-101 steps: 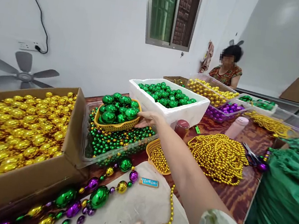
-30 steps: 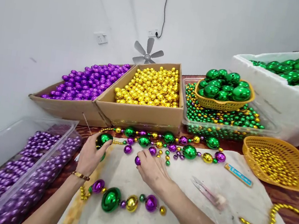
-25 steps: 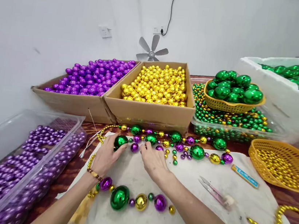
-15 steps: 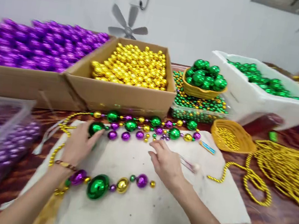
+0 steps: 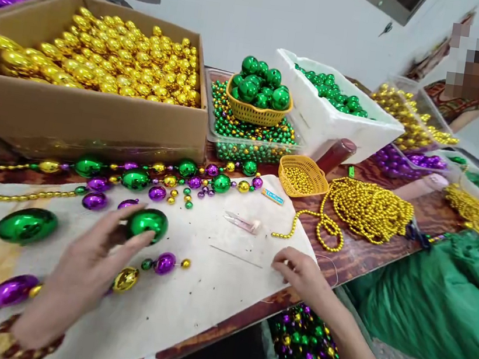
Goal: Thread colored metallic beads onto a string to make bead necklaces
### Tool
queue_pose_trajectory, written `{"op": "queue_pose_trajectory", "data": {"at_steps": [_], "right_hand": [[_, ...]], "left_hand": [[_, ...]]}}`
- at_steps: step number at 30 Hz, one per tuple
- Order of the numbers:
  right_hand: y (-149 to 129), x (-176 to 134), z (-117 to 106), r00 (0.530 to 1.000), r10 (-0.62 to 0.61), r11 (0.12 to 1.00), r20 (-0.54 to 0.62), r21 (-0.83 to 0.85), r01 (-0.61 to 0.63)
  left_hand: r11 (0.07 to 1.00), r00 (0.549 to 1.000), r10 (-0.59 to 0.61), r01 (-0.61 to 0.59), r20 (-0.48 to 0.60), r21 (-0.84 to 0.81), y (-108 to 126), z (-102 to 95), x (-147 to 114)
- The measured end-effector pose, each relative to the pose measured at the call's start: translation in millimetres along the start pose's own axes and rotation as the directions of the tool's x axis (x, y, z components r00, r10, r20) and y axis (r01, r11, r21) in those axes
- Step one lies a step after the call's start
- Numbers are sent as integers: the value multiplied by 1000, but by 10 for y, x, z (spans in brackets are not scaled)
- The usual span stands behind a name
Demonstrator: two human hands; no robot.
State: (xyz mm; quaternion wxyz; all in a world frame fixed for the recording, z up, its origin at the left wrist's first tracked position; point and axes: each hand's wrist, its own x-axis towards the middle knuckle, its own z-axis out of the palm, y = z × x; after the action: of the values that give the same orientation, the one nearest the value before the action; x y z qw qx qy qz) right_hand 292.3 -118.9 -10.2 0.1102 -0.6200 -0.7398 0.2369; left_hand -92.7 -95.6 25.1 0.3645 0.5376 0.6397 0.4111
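Observation:
My left hand [image 5: 92, 260] pinches a large shiny green bead [image 5: 147, 225] between thumb and fingers above the white cloth [image 5: 186, 314]. Beneath that hand runs a partly covered strand with a purple bead [image 5: 165, 263], a gold bead [image 5: 125, 279] and small spacers. To its left lies another big green bead [image 5: 27, 225]. Near the cloth's right edge, my right hand [image 5: 298, 272] has curled fingers pressed together; what they hold, if anything, cannot be made out. A long thin needle [image 5: 236, 256] lies just left of those fingertips.
Bead strands cross the cloth's back edge, before a cardboard box [image 5: 97, 122] of gold beads. Further right are a yellow basket [image 5: 303, 179], a heap of gold bead chain [image 5: 367, 211] and a white foam box [image 5: 317, 125]. A person [image 5: 460, 108] is at the far right.
The view has swung right. My left hand has lifted a green bead and come nearer. My right hand has left the small beads and moved right, beside the needle.

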Motion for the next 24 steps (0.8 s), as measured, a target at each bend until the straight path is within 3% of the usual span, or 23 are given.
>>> {"op": "queue_pose_trajectory", "data": {"at_steps": [3,6,8,11,16,21,24], "right_hand": [[-196,-10,111,997,-49,995,62,-87,54],[-275,31,174,992,-58,978,114,-192,79],[-299,74,219,989,-47,961,141,-264,83],[-339,137,295,987,-28,935,161,-346,83],[-379,183,363,985,-24,917,169,-388,89],[-304,163,318,984,-37,938,174,-333,94],[-225,149,281,981,-57,958,184,-266,106]], "left_hand": [[934,974,-149,196,173,-299,45,385,-157],[658,891,-242,441,384,-610,108,583,-248],[508,837,-258,543,484,-669,148,630,-278],[397,816,-275,579,509,-712,176,637,-285],[365,834,-296,550,466,-751,196,570,-243],[483,920,-293,377,260,-790,154,251,-168],[550,940,-283,321,190,-771,99,12,-167]]}}
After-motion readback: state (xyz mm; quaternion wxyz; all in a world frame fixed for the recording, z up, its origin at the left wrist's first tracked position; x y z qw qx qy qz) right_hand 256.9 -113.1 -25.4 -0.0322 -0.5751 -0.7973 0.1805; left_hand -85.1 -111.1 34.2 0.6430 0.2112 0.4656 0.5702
